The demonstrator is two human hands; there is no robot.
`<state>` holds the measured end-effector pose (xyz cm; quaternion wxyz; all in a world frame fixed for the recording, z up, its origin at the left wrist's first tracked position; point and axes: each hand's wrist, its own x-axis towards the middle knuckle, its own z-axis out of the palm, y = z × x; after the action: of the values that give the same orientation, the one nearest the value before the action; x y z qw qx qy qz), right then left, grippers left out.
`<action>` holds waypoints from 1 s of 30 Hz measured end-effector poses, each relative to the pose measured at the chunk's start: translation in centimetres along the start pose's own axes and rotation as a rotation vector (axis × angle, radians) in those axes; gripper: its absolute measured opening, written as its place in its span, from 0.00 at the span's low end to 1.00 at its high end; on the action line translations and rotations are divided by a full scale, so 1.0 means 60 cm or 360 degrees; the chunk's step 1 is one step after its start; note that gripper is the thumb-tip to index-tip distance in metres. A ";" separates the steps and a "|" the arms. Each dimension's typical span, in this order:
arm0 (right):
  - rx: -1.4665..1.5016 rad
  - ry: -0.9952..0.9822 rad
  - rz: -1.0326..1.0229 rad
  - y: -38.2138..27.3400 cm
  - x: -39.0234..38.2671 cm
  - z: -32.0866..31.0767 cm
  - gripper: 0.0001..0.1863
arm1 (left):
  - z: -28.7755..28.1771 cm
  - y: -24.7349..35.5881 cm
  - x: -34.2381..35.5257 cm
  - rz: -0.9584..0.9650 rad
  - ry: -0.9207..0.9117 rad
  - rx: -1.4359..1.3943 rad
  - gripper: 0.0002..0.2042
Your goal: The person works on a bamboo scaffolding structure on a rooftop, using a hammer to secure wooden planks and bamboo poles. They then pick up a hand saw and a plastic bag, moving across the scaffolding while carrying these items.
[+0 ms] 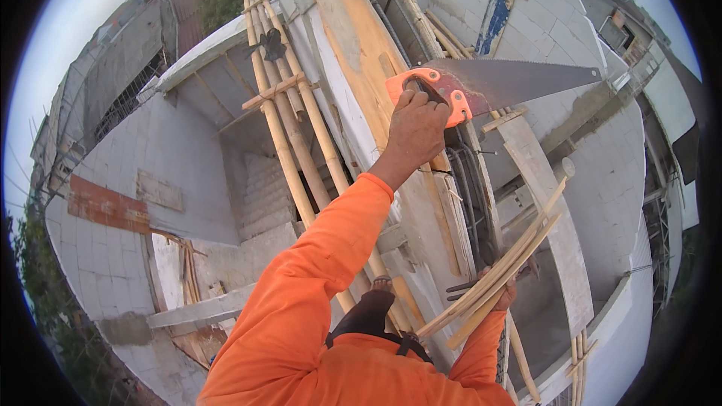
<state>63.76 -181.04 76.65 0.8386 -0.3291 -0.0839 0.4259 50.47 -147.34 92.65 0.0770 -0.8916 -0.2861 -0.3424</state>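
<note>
From here I see bamboo poles (278, 139) lashed together at eleven o'clock, a broad wooden board (353, 37) toward twelve, and dark rebar (468, 203) crowding the narrow channel at three, just below the saw. That saw (500, 86) is up at two o'clock, its long axis nearly level, tip toward three. The left hand (417, 124), arm reaching out, curls tightly round its orange handle; the right hand (508, 296), partly hidden at four, clasps wooden strips (489, 286).

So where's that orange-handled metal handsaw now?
In the head view, the orange-handled metal handsaw is upper right of centre, in the person's left hand, blade pointing right.
</note>
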 end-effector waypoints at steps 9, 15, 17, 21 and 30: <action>-0.0112 -0.0004 0.0163 -0.036 -0.025 0.002 0.20 | -0.016 -0.004 0.004 -0.0025 -0.0185 0.0015 0.05; 0.0089 -0.0012 -0.0004 -0.063 -0.014 0.063 0.28 | -0.014 0.004 0.002 -0.0067 -0.0013 -0.0084 0.04; 0.0142 -0.0121 -0.0017 -0.068 -0.003 0.069 0.28 | -0.011 0.003 0.002 -0.0053 -0.0026 -0.0124 0.05; 0.0152 -0.0278 -0.0048 -0.069 0.027 0.065 0.31 | -0.011 0.002 -0.003 -0.0080 -0.0051 -0.0185 0.06; -0.0017 -0.0414 -0.0137 -0.063 0.086 0.132 0.30 | -0.012 -0.010 -0.003 -0.0084 -0.0014 -0.0262 0.07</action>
<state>66.16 -174.85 84.39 0.8365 -0.2715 -0.2081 0.4281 49.61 -147.17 93.06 -0.0068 -0.8886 -0.2808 -0.3626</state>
